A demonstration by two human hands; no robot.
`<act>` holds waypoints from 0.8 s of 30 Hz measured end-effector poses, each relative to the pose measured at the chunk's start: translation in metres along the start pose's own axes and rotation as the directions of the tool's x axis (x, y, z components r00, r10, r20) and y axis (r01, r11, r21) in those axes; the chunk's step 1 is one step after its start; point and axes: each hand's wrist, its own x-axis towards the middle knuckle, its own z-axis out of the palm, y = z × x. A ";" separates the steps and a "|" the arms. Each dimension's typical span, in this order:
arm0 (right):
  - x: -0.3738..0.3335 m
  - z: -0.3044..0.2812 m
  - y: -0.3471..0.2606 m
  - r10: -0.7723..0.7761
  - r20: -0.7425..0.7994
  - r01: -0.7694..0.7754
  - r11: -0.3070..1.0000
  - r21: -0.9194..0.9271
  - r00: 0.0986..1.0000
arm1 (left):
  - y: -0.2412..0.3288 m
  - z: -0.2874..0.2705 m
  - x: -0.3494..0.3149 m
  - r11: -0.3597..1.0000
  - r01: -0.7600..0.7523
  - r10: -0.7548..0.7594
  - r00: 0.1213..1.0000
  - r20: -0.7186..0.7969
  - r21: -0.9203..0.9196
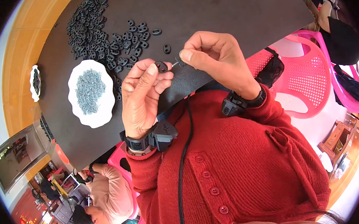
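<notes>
Pinched between the thumb and fingers of my left hand [141,89] is a small black oval plastic piece with holes [161,66], like a cord lock body. A thin metal spring [175,64] spans the short gap from it to my right hand [219,57]. The right thumb and forefinger close on a small dark part at the spring's far end; its shape is mostly hidden by the fingertips. Both hands are above the near edge of the dark table [231,12]. One loose black oval piece [166,48] lies just beyond them.
A heap of black oval pieces [88,27] spreads over the far left. Beside it stands a white scalloped plate [73,88] of small metal springs [90,92]. A small white dish [33,89] holds dark parts. Pink chairs [310,73] stand right; a person [110,189] sits lower left.
</notes>
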 end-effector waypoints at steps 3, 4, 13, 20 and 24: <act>0.001 0.001 0.000 0.012 0.021 -0.012 1.000 0.006 1.000 | -0.001 -0.001 0.001 0.999 0.031 -0.030 0.999 0.010 -0.011; 0.002 0.002 0.001 0.008 0.024 -0.008 1.000 0.002 1.000 | -0.002 -0.002 0.001 0.997 0.054 -0.054 0.999 0.006 -0.054; 0.003 0.007 0.006 0.018 0.035 -0.018 1.000 0.003 0.999 | -0.013 -0.015 -0.003 0.965 0.084 -0.077 0.996 0.037 -0.247; 0.001 0.011 0.004 0.004 0.037 -0.004 1.000 -0.005 0.999 | -0.028 -0.022 -0.004 0.944 0.025 -0.022 1.000 0.012 -0.329; 0.002 0.012 0.003 0.005 0.034 -0.004 0.999 -0.033 0.999 | -0.030 -0.020 -0.004 0.948 0.024 -0.021 1.000 0.012 -0.318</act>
